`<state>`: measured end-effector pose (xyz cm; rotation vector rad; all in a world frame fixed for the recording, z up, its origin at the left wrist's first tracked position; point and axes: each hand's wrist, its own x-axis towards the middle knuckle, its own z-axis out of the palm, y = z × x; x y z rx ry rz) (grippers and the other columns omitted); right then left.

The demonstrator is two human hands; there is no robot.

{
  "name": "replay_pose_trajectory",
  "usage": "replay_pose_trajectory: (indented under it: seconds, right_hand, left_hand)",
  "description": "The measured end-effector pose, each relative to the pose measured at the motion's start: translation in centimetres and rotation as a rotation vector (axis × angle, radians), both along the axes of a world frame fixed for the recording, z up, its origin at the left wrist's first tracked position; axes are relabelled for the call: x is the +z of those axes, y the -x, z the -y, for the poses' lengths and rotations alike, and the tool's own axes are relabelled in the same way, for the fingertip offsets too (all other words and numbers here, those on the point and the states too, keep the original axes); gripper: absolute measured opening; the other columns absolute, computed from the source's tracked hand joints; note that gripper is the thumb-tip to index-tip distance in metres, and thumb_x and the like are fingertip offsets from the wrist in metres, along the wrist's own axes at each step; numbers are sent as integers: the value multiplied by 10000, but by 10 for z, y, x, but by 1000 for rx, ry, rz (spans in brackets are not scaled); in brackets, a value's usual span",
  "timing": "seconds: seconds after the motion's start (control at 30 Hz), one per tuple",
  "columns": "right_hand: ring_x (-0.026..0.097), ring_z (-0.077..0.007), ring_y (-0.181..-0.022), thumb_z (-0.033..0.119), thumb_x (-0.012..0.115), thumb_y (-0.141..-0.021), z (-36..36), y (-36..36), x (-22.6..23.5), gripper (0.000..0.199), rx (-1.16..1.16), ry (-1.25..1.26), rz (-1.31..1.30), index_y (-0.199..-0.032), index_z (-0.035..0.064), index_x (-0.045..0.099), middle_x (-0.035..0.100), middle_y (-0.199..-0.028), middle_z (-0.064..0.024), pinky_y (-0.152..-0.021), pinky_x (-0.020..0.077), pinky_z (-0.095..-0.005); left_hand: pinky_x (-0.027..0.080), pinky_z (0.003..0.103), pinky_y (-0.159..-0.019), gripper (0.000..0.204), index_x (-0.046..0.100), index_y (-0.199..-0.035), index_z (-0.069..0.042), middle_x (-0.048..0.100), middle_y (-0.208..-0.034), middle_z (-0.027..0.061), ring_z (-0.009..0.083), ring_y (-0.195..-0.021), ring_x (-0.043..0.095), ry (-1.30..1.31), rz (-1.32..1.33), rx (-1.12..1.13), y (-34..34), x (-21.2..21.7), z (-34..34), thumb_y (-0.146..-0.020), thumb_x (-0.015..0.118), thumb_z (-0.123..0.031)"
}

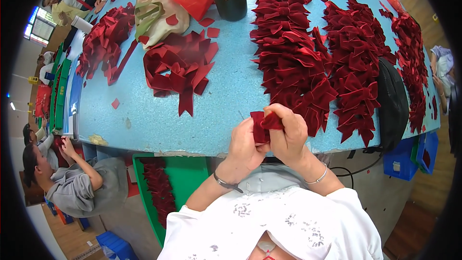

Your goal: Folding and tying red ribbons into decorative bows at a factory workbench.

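- Pinching a dark red velvet piece (pixel 258 127) between them, the left hand (pixel 242 142) and the right hand (pixel 291 127) met in the head view near the front edge of the blue counter (pixel 211 115); the left gripped the piece's left side, and the right had its fingers bent narrowly over the other side.
- Taking that piece as the dial's centre, with 12 straight away from the person, a nearest column of bows (pixel 286 43) ran off at 1 o'clock, and a second column (pixel 353 67) lay at 2.
- At 10 o'clock sat a pile of loose ribbon (pixel 180 62); a black bag (pixel 392 101) stood near 3, against the second column.
- The likeliest trouble was a slackened pinch: the folds could have sprung loose or slid askew, since only fingertips seemed to hold them.
- The column's low end lay just beside the right hand, so a careless knuckle could have nudged those bows out of line.
- A dropped piece might have gone over the front edge toward 6 o'clock, or to the green tray (pixel 185 173) at 8.
- Hidden: the fingers covered much of the piece, so its back and any fastening could not be told, nor whether it touched the counter.
- Bows overlapped too tightly to separate by eye, and the tray's upper end passed beneath the counter's edge.
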<state>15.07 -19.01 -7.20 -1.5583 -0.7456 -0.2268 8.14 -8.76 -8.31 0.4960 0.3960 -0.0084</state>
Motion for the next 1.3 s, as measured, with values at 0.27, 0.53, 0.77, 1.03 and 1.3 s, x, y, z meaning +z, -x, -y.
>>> replay_pose_trajectory:
  seconds: [0.27, 0.53, 0.77, 1.03, 1.3]
  right_hand:
    - [543, -76, -627, 145, 553, -917, 3, -5, -5, 169, 264, -123, -438, -886, -17, 590, 630, -796, -44, -545, 459, -219]
    - [504, -54, -598, 214, 546, -928, 5, -2, -4, 232, 423, -249, -848, -845, 1, 588, 588, -737, -22, -514, 427, -196]
    - [449, -42, -511, 216, 525, -938, 4, -2, 1, 233, 398, -139, -973, -841, 18, 600, 559, -659, -6, -401, 360, -216]
    - [394, -42, -456, 216, 517, -941, 8, -1, 9, 234, 524, -134, -1333, -840, 35, 624, 547, -622, 6, -357, 297, -236]
    - [423, -32, -546, 159, 554, -921, 6, 11, -6, 200, 197, 13, -623, -816, -5, 601, 558, -645, 3, -462, 351, -204]
  left_hand:
    - [327, 220, -475, 107, 472, -958, -56, 519, -775, 10, 68, -584, 441, -252, -143, 191, -8, 28, 9, -932, 437, -154]
    - [374, 191, -635, 140, 433, -996, -43, 501, -876, 31, 65, -724, 441, -654, 89, 437, -5, 8, 14, -941, 504, -151]
    - [400, 214, -721, 151, 411, -1020, -30, 471, -1001, 69, 84, -806, 447, -940, 327, 523, -7, 1, 12, -954, 484, -143]
    - [423, 208, -666, 180, 405, -1020, -53, 550, -839, 67, 87, -714, 489, -1032, 416, 586, -6, 9, 13, -937, 523, -162]
    - [434, 208, -611, 127, 435, -1007, -39, 561, -780, 55, 84, -674, 504, -797, -4, 409, -2, 11, 5, -955, 453, -154]
